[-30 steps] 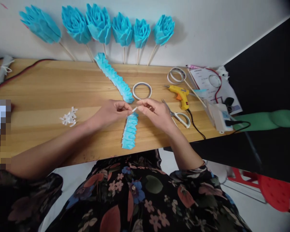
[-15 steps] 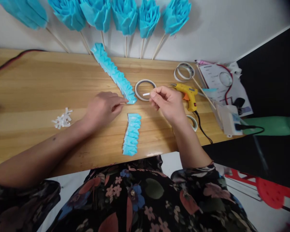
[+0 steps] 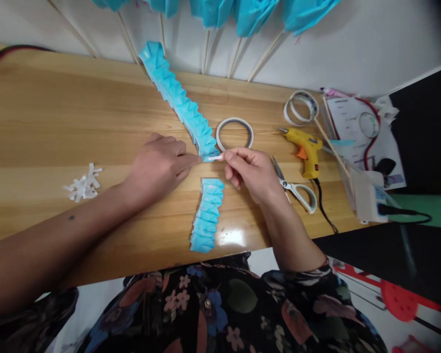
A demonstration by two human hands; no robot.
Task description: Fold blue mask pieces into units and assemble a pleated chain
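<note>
A long pleated blue paper strip (image 3: 180, 100) slants across the wooden table. My left hand (image 3: 158, 169) is closed, with its forefinger reaching out and pressing on the near end of this strip. Between thumb and forefinger, my right hand (image 3: 252, 174) pinches a small white piece of tape (image 3: 215, 158). That piece lies over the strip's near end; whether it is stuck down I cannot tell. Just below, apart from both hands, a shorter pleated blue strip (image 3: 208, 215) rests on the table. A roll of tape (image 3: 250, 131) lies flat behind my right hand.
White scraps (image 3: 84, 184) lie left of my forearm. Scissors (image 3: 297, 191), a yellow glue gun (image 3: 305, 147) with a cord, more tape rolls (image 3: 314, 105) and a white power block (image 3: 369, 196) are on the right. Blue paper flowers (image 3: 255, 14) on sticks lean against the wall.
My right hand has brought the tape piece left and down onto the long strip's end. The view has tilted downward, and the scissors now show beside my right wrist.
</note>
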